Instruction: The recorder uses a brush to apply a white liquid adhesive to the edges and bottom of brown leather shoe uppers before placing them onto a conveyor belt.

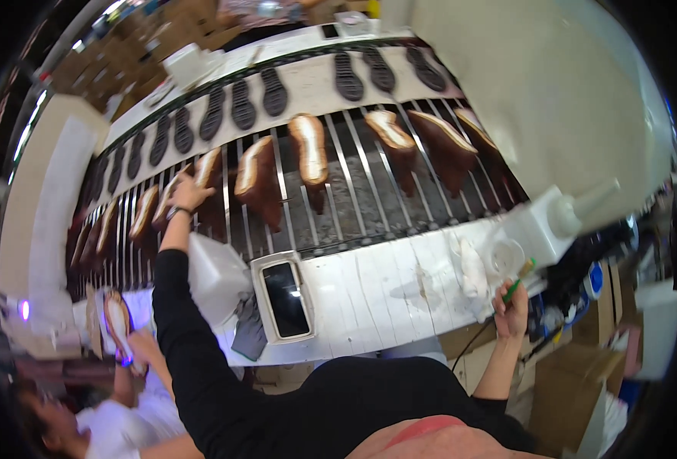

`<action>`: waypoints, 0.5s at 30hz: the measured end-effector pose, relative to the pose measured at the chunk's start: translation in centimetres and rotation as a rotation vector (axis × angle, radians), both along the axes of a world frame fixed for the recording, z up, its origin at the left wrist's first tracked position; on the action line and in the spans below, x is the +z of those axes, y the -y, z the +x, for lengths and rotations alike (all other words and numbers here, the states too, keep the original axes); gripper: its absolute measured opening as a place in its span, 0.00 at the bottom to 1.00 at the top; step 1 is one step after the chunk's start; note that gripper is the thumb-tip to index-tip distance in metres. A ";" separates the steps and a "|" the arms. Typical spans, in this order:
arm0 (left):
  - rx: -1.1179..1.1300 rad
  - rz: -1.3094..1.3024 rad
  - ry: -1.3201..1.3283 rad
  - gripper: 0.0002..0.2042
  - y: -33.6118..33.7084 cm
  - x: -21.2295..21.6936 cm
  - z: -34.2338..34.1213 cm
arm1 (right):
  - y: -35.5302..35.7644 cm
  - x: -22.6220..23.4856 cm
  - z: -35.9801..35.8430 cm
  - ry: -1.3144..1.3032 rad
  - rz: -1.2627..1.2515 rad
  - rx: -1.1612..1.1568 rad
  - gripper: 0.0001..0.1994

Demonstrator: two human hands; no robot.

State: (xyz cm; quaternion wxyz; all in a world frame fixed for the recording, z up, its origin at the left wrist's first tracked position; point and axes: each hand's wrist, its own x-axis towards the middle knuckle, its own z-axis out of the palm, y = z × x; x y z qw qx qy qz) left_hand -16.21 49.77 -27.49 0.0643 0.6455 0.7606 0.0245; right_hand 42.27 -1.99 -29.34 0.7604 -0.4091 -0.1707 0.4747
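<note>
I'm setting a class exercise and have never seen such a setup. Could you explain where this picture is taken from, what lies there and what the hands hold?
There is no robot: these are a person's two bare hands. The picture comes from a wide fisheye camera on that person's head, looking down, so straight edges bend near the rim.

The left hand is at a row of brown boots, bottoms up, among metal rods; its exact grip is unclear. The right hand holds a green-handled tool, perhaps a brush. Beyond the boots lie dark soles.

On the white table nearer the body are a white container, a framed dark panel and a grey cloth. At lower left, another person holds a shoe.
</note>
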 end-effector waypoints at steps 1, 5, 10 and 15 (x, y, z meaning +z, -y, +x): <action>0.016 0.025 0.009 0.60 0.4 2.2 2.9 | 0.4 0.1 -0.5 0.023 -0.003 -0.013 0.14; 0.126 0.411 0.100 0.57 1.7 6.3 2.1 | -0.3 0.6 -1.7 -0.007 0.021 -0.008 0.15; 0.252 0.630 0.223 0.57 2.3 9.7 1.4 | 0.3 1.9 -1.6 0.048 0.037 -0.017 0.14; 0.013 0.849 0.312 0.53 7.7 17.2 2.8 | 2.6 2.0 0.4 0.150 0.003 -0.136 0.13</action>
